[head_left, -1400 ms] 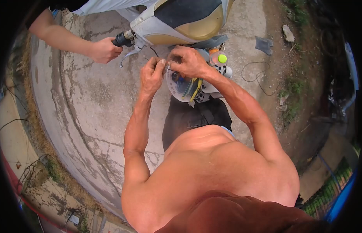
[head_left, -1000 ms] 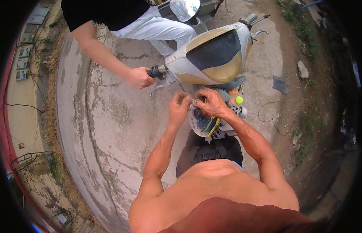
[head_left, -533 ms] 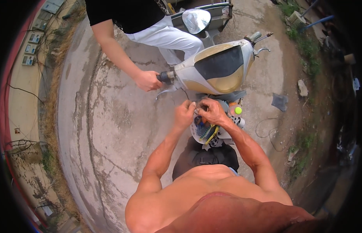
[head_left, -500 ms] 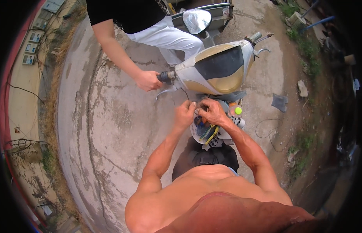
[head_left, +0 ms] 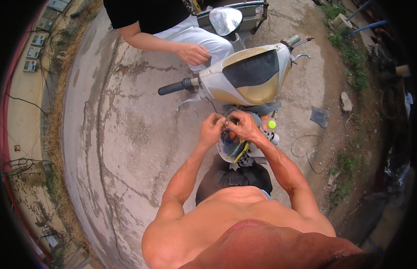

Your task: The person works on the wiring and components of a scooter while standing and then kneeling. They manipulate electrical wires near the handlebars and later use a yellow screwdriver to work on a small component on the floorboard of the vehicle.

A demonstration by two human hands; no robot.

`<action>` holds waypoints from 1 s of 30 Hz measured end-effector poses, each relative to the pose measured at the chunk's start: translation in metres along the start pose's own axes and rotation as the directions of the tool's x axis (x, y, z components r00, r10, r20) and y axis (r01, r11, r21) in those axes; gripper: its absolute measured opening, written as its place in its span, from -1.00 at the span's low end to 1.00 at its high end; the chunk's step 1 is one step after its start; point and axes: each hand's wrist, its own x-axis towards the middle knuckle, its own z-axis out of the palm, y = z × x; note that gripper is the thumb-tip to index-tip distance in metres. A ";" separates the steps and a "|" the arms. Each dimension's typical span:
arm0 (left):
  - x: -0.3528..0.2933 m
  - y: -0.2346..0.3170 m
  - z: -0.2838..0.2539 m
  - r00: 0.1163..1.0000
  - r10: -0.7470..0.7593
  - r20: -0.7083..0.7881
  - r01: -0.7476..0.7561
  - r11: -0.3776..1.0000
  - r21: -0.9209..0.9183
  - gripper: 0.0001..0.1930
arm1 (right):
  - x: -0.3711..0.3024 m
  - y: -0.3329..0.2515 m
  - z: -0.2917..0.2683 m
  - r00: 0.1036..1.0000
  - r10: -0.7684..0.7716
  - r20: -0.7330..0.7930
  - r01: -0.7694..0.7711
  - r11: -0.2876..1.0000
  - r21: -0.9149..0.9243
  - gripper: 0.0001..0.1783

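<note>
Left hand: thumb and forefinger of the left hand (head_left: pixel 212 128) pinched together, grasping a small piece at their tips, too small to make out.
Right hand: the right hand (head_left: pixel 243 125) has its fingers bent inward, pinching at the same spot, fingertips close against the left's.
Cable: a thin dark cable (head_left: pixel 213 106) runs from the scooter's left side down to the fingertips.
Scooter: the gold and silver scooter front (head_left: pixel 251 69) with its dark panel stands just beyond the hands; handlebar grip (head_left: pixel 171 88) and brake lever (head_left: pixel 189 101) stick out left.
Tub: the white tub (head_left: pixel 223 151) of tools sits just below the hands, a yellow tool (head_left: pixel 241 152) inside.
Bottle: lime-capped bottle (head_left: pixel 268 123), right of the right hand.
Co-worker: a loosely curled hand (head_left: pixel 193 54) by white trousers (head_left: pixel 219 47), far left, apart from the grip.
Ground: cracked concrete (head_left: pixel 141 134); grey scrap (head_left: pixel 319 116) and pale rock (head_left: pixel 346 101) lie right.
</note>
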 end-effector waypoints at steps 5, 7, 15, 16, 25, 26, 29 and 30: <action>-0.004 0.020 0.003 0.998 0.015 -0.058 -0.007 0.992 0.130 -0.75 | -0.001 -0.001 0.001 1.000 0.011 0.007 -0.011 1.000 -0.008 -0.74; -0.004 0.022 0.003 0.995 0.067 -0.074 -0.049 0.974 0.219 -0.77 | -0.001 0.000 0.001 1.000 -0.007 0.008 0.007 1.000 0.005 -0.74; -0.005 0.016 0.004 0.992 0.061 -0.111 -0.032 0.968 0.248 -0.63 | 0.001 0.001 0.002 0.998 0.063 0.026 -0.064 0.997 0.036 -0.73; -0.005 0.014 0.004 0.992 0.060 -0.110 -0.031 0.968 0.248 -0.63 | 0.001 0.000 0.002 0.999 0.047 0.024 -0.048 0.998 0.032 -0.74; -0.022 -0.033 -0.015 0.994 -0.107 -0.033 0.110 0.983 0.146 -0.57 | -0.011 0.022 -0.007 0.994 0.045 -0.096 -0.036 0.995 0.094 -0.79; -0.028 -0.037 -0.012 0.995 -0.096 -0.018 0.098 0.976 0.195 -0.56 | -0.013 0.027 -0.008 0.994 0.043 -0.098 -0.034 0.995 0.091 -0.79; -0.045 -0.028 0.001 0.990 -0.136 0.018 0.127 0.959 0.254 -0.58 | -0.017 0.028 -0.010 0.989 0.051 -0.138 -0.033 0.991 0.131 -0.81; -0.048 -0.031 0.005 0.996 -0.077 0.047 0.058 0.944 0.325 -0.60 | -0.017 0.025 -0.010 0.989 0.056 -0.135 -0.037 0.989 0.141 -0.80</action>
